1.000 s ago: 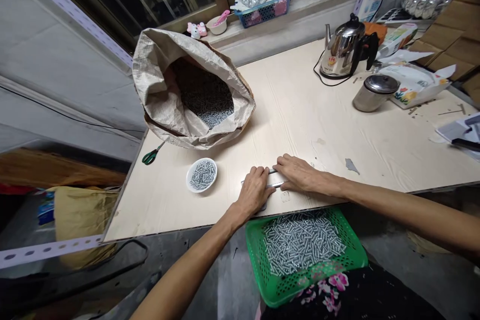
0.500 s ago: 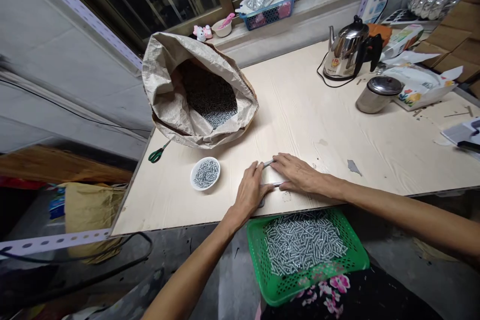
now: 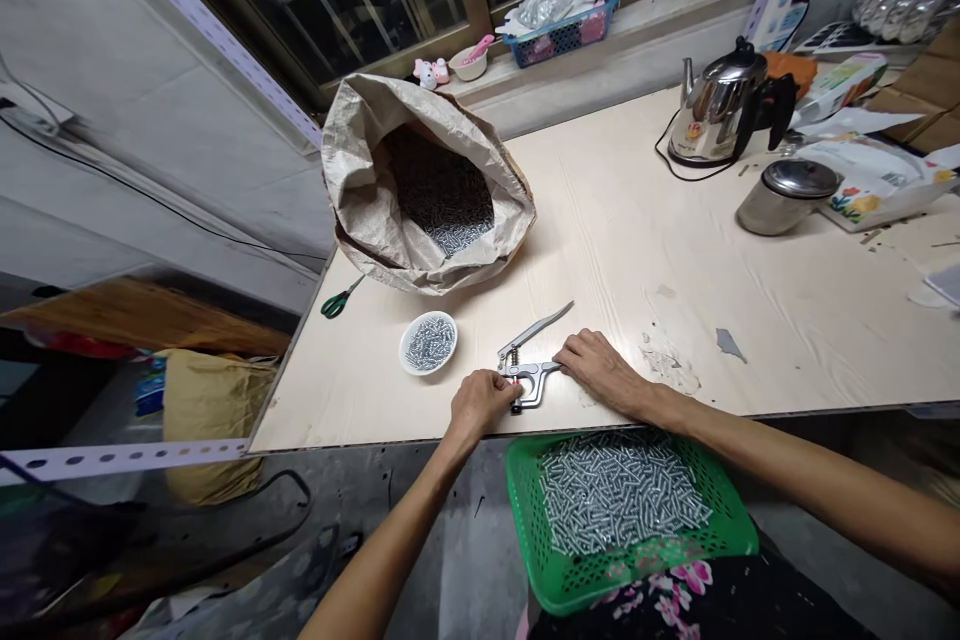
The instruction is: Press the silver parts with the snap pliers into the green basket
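A metal hand press tool lies near the front edge of the pale wooden table, its upper lever raised and pointing away to the right. My left hand is closed at the tool's jaw end, fingertips pinched there on something too small to name. My right hand rests on the table with its fingers closed on the tool's lower handle. A small white bowl of metal parts sits just left of my left hand. A green basket full of small metal parts sits on my lap below the table edge.
An open woven sack of small metal parts stands at the table's back left, with green-handled scissors beside it. A steel kettle, a lidded steel pot and boxes crowd the right. A blue basket sits on the windowsill.
Both hands lay over the tool with its levers pressed flat. The upper lever has sprung up, my left hand has drawn back to the jaw, and my right hand now holds only the lower handle.
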Tool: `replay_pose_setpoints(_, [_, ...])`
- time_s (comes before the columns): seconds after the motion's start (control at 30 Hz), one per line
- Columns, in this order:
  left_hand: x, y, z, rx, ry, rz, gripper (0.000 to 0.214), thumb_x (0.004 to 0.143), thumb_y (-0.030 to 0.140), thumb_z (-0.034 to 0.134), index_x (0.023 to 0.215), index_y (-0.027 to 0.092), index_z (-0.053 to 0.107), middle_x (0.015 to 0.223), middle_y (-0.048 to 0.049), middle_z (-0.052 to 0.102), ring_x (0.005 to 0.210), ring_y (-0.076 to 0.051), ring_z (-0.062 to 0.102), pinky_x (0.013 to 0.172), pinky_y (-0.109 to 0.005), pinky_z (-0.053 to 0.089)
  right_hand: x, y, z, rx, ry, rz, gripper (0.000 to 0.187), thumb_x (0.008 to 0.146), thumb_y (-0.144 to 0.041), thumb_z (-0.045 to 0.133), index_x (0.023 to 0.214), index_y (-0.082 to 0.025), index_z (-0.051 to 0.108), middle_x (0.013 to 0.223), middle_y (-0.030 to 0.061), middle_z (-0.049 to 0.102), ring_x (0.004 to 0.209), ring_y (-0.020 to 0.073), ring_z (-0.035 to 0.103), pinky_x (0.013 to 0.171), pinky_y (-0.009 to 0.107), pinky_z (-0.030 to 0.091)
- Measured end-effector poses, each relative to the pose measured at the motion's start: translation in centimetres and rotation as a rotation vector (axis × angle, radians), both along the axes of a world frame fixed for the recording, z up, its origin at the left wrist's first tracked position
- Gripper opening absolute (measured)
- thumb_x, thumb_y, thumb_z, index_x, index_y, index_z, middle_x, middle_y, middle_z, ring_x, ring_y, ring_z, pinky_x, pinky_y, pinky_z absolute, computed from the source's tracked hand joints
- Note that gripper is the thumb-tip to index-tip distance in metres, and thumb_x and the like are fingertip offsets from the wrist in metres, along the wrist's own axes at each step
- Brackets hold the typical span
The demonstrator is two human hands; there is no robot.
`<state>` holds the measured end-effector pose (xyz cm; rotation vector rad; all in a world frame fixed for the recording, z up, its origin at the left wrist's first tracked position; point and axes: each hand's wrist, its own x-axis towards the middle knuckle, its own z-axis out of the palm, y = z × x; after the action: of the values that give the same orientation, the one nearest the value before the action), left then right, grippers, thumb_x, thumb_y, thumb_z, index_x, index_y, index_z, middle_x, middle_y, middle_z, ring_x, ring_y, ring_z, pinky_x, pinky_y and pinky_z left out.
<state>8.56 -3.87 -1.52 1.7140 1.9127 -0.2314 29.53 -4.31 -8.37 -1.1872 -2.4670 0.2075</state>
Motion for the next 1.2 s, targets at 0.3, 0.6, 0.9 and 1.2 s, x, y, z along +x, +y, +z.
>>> replay_pose_setpoints(0.3, [0.3,-0.5,0.3,0.041,-0.024,-0.133,0.018,0.071,0.022,0.056,0.057,0.015,0.063,0.055,-0.0024,0.057,0.055,-0.015,0.052,0.051,-0.025,0.028,0.0,-0.2,-0.8,0.033,0.043,0.035,0.009,0.093,-0.017,0.047,0.092,-0.019,0.057,0.086,0.0045,0.055,0.083,0.0209,0.043,0.073,0.034,0.031])
replay_pose_setpoints(0.6, [1.0,-4.8,3.5,0.151,-0.414,-0.025,0.019,0.077,0.025,0.059,0.064,0.015,0.070,0.065,-0.0014,0.064,0.061,-0.013,0.055,0.057,-0.024,0.036,-0.1,-0.4,-1.3,0.050,0.147,0.036,0.018,0.095,-0.015,0.040,0.085,-0.019,0.054,0.081,0.0050,0.054,0.076,0.0201,0.045,0.068,0.033,0.033])
replay_pose_setpoints(0.9, [-4.8,2.6,3.8,0.528,0.190,0.082,0.023,0.091,0.028,0.048,0.092,0.016,0.068,0.099,-0.0096,0.066,0.085,-0.021,0.062,0.068,-0.028,0.041,-0.4,-0.2,-1.6,0.090,0.178,0.033,0.017,0.093,-0.014,0.041,0.085,-0.018,0.055,0.080,0.0052,0.054,0.074,0.0203,0.045,0.067,0.033,0.033])
replay_pose_setpoints(1.2, [-7.9,7.2,1.2,0.475,0.285,0.119,0.020,0.089,0.024,0.048,0.089,0.015,0.066,0.100,-0.0117,0.065,0.090,-0.023,0.062,0.070,-0.030,0.041,-0.6,0.0,-1.4,0.146,0.180,0.013,0.016,0.091,-0.013,0.043,0.082,-0.018,0.055,0.078,0.0047,0.055,0.072,0.0194,0.047,0.066,0.032,0.034])
